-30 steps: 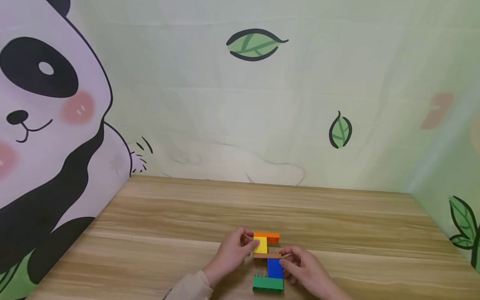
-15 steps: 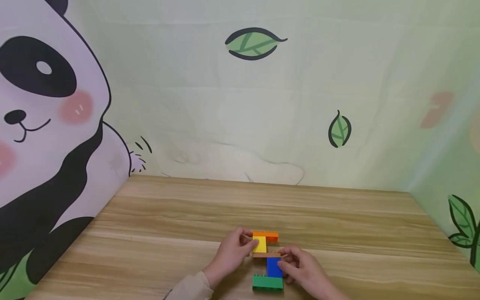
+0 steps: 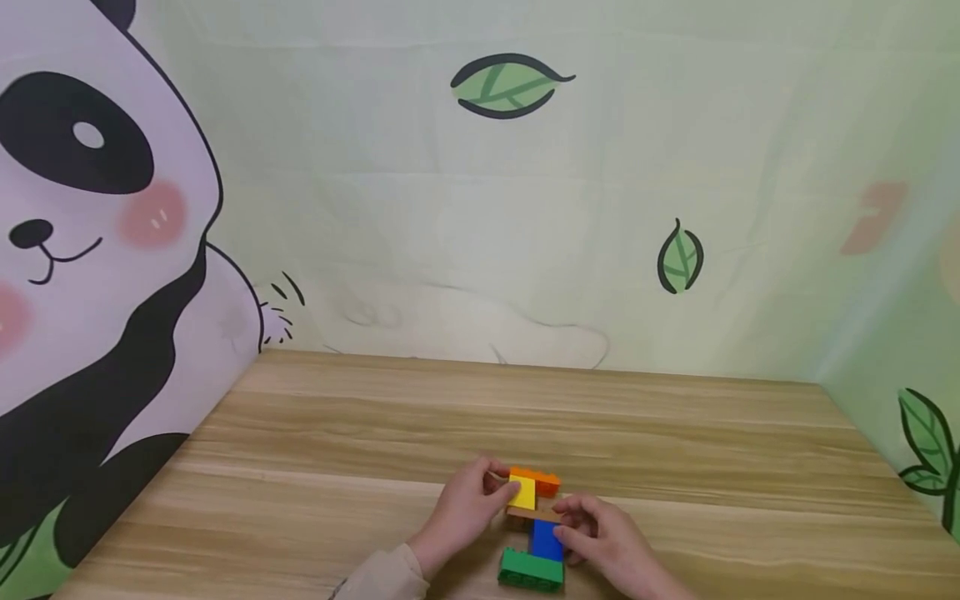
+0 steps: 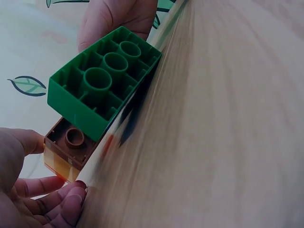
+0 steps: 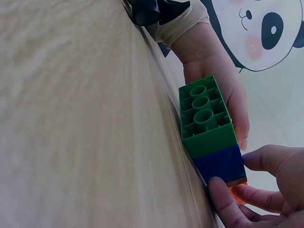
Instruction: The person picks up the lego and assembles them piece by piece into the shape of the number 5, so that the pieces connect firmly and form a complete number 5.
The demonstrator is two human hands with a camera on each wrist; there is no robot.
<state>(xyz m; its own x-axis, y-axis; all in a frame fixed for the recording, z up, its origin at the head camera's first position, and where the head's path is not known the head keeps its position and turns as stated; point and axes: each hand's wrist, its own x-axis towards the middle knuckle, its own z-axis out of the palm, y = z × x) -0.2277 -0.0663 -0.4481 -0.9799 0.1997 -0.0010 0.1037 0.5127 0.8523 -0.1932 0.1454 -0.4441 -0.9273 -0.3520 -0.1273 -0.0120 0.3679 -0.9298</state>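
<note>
Joined toy building bricks lie in a zigzag on the wooden table [image 3: 337, 433]: orange brick [image 3: 543, 482] farthest, then yellow brick [image 3: 526, 497], brown brick [image 3: 523, 515], blue brick [image 3: 545, 543] and green brick [image 3: 531, 572] nearest. My left hand [image 3: 467, 504] pinches the yellow brick from the left, thumb on its upper face. From the right, my right hand [image 3: 611, 537] holds the blue brick between thumb and fingers. Both wrist views show the green brick's hollow underside [image 4: 111, 66] with its round tubes. In the right wrist view the blue brick [image 5: 221, 166] sits directly against the green one.
A pale green backdrop [image 3: 375, 167] with printed leaves stands behind the table's far edge. A large printed panda [image 3: 90, 208] covers the left side. Another printed panel [image 3: 900, 333] rises along the right side.
The joined bricks have turned slightly between both hands. The green end has shifted left and toward me, and the orange brick now slants down to the right. Both hands keep their hold.
</note>
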